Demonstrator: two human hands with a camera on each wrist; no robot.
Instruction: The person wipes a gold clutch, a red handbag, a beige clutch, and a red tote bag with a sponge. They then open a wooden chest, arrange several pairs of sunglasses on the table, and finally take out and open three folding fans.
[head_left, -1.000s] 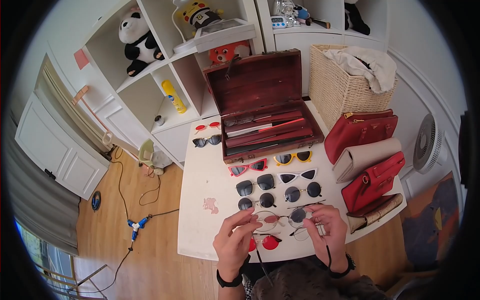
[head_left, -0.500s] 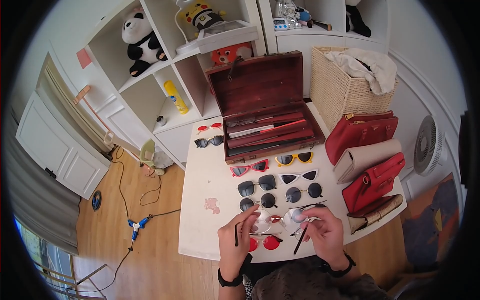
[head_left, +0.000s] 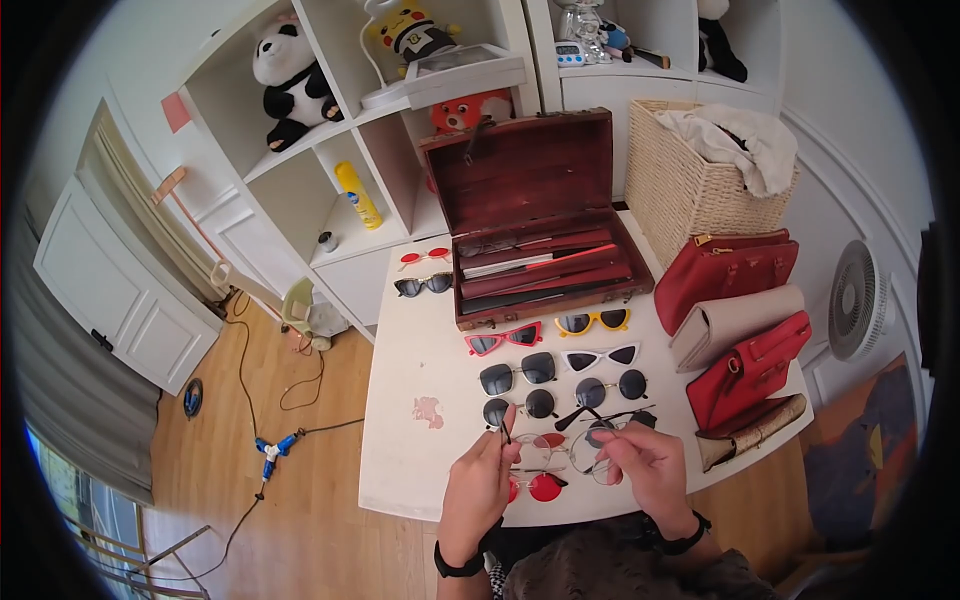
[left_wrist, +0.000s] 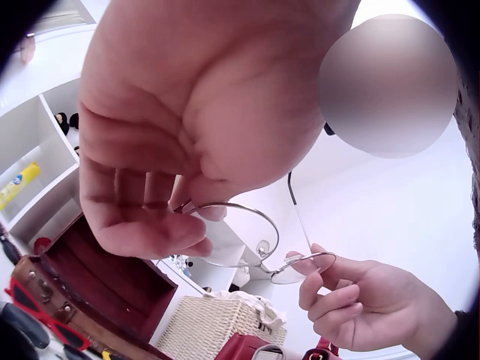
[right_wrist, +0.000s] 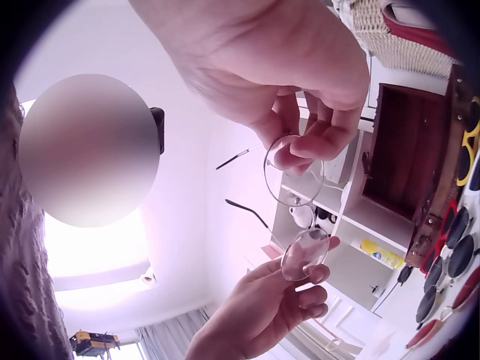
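Observation:
Round eyeglasses with thin metal rims and clear lenses are between both hands, raised over the near part of the white table. My left hand pinches them at one side and my right hand pinches the opposite rim. Dark-tipped temples stick out from the frame in the right wrist view. Behind the eyeglasses in the head view lie red round sunglasses and round dark sunglasses. Farther up are square dark sunglasses, white-framed ones, red-framed ones and yellow-framed ones.
An open dark-red wooden case with dividers stands at the table's back. Red handbags and a beige clutch line the right side, before a wicker basket. Two smaller sunglasses lie left of the case.
The eyeglasses have been turned in the hands: their temples hung toward the body before, and now the dark tips point up and away. The head view has shifted slightly.

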